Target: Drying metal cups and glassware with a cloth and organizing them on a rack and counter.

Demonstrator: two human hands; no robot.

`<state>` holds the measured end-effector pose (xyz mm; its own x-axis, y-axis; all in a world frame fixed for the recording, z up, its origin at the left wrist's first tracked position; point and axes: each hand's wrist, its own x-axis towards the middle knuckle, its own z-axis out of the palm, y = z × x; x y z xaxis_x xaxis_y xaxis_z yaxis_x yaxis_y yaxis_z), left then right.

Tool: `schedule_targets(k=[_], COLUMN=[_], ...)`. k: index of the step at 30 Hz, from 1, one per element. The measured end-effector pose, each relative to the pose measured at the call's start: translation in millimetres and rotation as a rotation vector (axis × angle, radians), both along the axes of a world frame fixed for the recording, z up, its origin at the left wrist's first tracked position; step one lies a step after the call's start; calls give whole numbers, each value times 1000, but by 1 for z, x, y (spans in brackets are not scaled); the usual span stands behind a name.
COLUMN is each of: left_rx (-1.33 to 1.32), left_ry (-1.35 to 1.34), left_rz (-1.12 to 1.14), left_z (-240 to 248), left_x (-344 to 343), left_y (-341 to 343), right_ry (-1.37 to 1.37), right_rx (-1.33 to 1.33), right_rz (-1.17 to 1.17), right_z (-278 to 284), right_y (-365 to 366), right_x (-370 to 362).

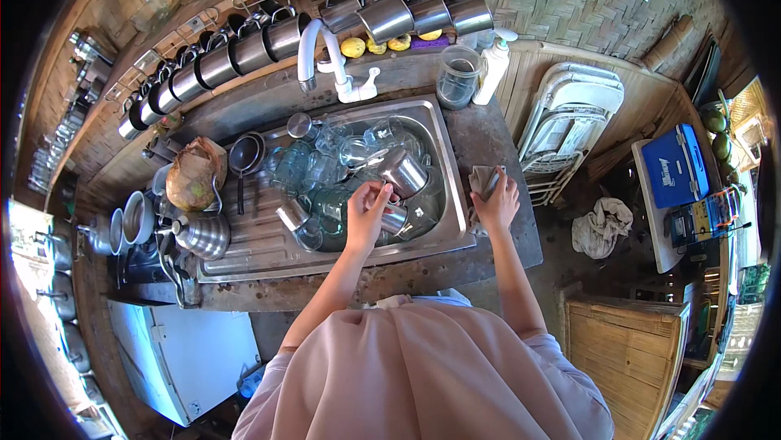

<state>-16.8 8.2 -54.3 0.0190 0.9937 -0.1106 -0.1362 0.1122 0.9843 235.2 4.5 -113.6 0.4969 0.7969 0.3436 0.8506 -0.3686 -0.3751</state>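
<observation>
Over the sink (450, 196), my left hand (368, 208) pinches a shiny steel mug (403, 172) at its near side; the fingers partly hide the grip. The mug is tilted above a pile of clear drinking glasses (325, 167) in the basin. Another steel cup (394, 218) lies just under my left hand. On the counter right of the sink, my right hand (496, 202) closes on a crumpled grey-brown cloth (482, 180). A steel cup (293, 214) and a glass (309, 234) lie at the basin's left edge.
A white faucet (333, 66) arches behind the basin. At the back right stand a clear plastic pitcher (458, 78) and a white pump bottle (491, 71). A coconut (195, 173), a kettle (202, 235) and a small pan (246, 154) crowd the left. Steel mugs (386, 15) hang above.
</observation>
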Motion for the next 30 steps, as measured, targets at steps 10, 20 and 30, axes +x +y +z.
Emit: schedule_targets(k=[10,20,30], left_rx=[24,132,42], left_ry=[-140,-180,-189], left_rz=[-12,-157,-191], left_z=[-3,18,39], left_x=[-3,35,24], left_y=[-2,-15,-17], right_ry=[963,377,630], right_rx=[390,431,514], right_rz=[518,756,580], right_z=[47,115,85], right_y=[0,-8,21], right_x=[-2,-92,-78])
